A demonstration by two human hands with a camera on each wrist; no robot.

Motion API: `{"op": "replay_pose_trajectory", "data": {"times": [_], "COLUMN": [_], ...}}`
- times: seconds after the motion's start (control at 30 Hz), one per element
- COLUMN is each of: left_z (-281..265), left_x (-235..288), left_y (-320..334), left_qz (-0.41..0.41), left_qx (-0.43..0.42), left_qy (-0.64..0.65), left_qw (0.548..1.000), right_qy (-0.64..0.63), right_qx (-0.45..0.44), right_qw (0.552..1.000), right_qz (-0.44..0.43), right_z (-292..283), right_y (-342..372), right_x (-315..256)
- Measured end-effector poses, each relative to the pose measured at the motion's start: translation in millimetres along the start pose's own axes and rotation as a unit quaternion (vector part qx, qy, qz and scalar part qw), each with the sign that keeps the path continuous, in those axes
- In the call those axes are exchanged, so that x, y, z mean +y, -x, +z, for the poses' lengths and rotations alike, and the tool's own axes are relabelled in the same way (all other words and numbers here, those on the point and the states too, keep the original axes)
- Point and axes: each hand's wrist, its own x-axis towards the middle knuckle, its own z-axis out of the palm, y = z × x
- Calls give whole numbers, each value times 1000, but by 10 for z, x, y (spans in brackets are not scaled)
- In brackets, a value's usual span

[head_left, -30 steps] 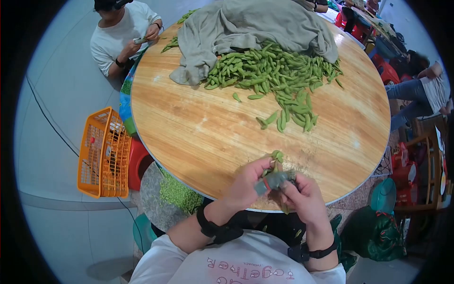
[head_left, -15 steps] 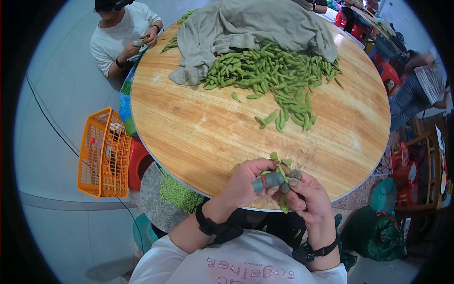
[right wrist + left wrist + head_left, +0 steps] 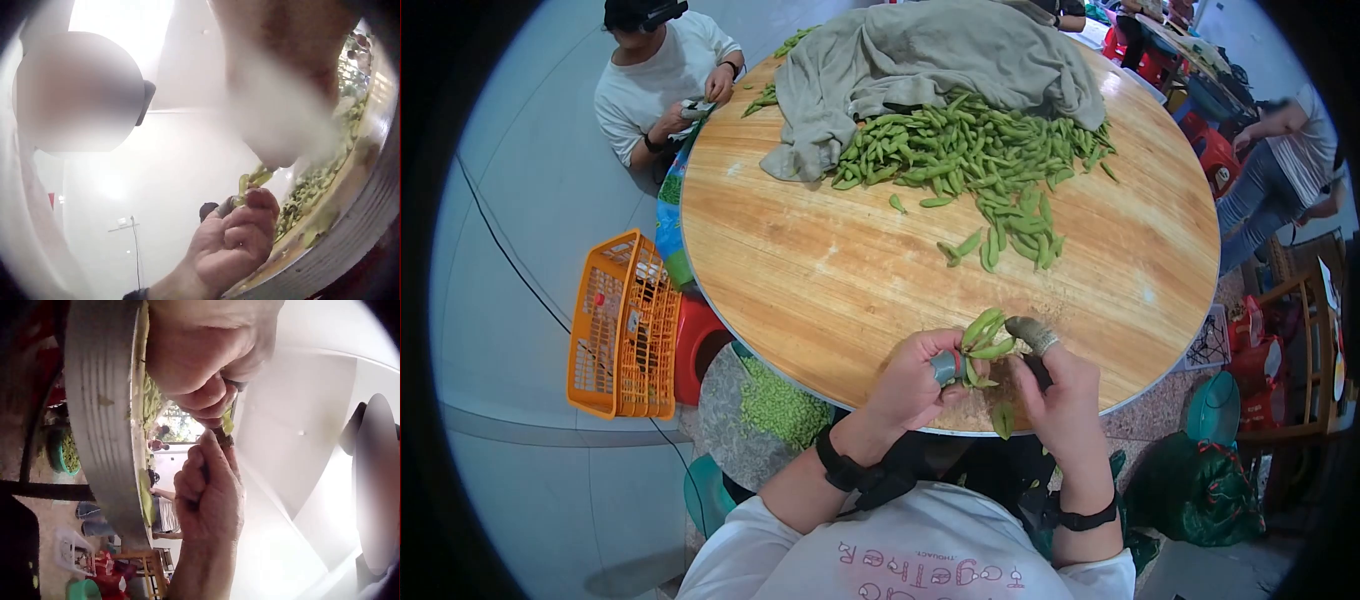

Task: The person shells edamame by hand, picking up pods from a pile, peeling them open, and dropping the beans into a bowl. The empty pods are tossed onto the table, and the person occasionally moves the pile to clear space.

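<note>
My left hand (image 3: 915,380) holds a small bunch of green soybean pods (image 3: 983,335) between thumb and fingers, over the table's near edge. A grey-green cover (image 3: 947,368) with a red band sits on the left thumb. Close to the right of the pods is my right hand (image 3: 1063,395), its forefinger stretched toward them inside a dark, worn finger cover (image 3: 1032,333). Thumb and forefinger stand apart with no pod showing between them. One pod (image 3: 1002,420) lies near the table rim below the hands. In the right wrist view, the bunched pods (image 3: 250,185) stick up from the left hand.
A large heap of pods (image 3: 960,150) under a grey cloth (image 3: 940,55) covers the far part of the round wooden table (image 3: 800,290). Shelled beans (image 3: 780,405) lie below at left, near an orange crate (image 3: 622,325). Another person (image 3: 665,85) sits at the far left.
The right hand has drawn slightly away from the left, its covered forefinger now stretched out. The left hand's pods have come into fuller view. The person at the right has shifted.
</note>
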Motion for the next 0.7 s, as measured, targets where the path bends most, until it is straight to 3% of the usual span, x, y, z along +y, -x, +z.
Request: {"op": "replay_pose_trajectory", "data": {"times": [0.07,0.17,0.3,0.37,0.4,0.47,0.5,0.53,0.6,0.63,0.7], "left_z": [-67,-78,-34,-44,-48,-48,-38,-22,6,30,70], "left_x": [-46,-53,6,0,-6,30,48,49,32,29,14], "left_y": [-5,18,13,-33,-47,-30,-24,-21,-4,-10,-24], "left_qz": [-6,-19,-52,-29,-5,-28,-51,-50,-47,-47,-7], "left_qx": [-11,-24,-16,5,27,-18,-64,-64,-117,-116,-25], "left_qy": [-38,-74,-17,-14,-12,-23,-34,-33,-51,-50,-27], "left_qw": [999,997,998,999,1000,999,996,996,991,991,999], "right_qy": [97,172,187,190,190,28,-109,-108,-279,-292,-252], "right_qx": [52,10,-34,88,87,181,160,160,132,106,41], "right_qw": [993,979,978,973,973,981,967,967,926,925,949], "right_qz": [-48,-110,-83,-96,-96,63,164,163,219,217,188], "right_z": [11,-43,13,48,51,11,-58,-68,-30,40,154], "right_y": [15,12,58,47,35,-11,-34,-42,-40,-12,63], "right_x": [-27,-70,-24,71,128,235,206,184,135,88,44]}}
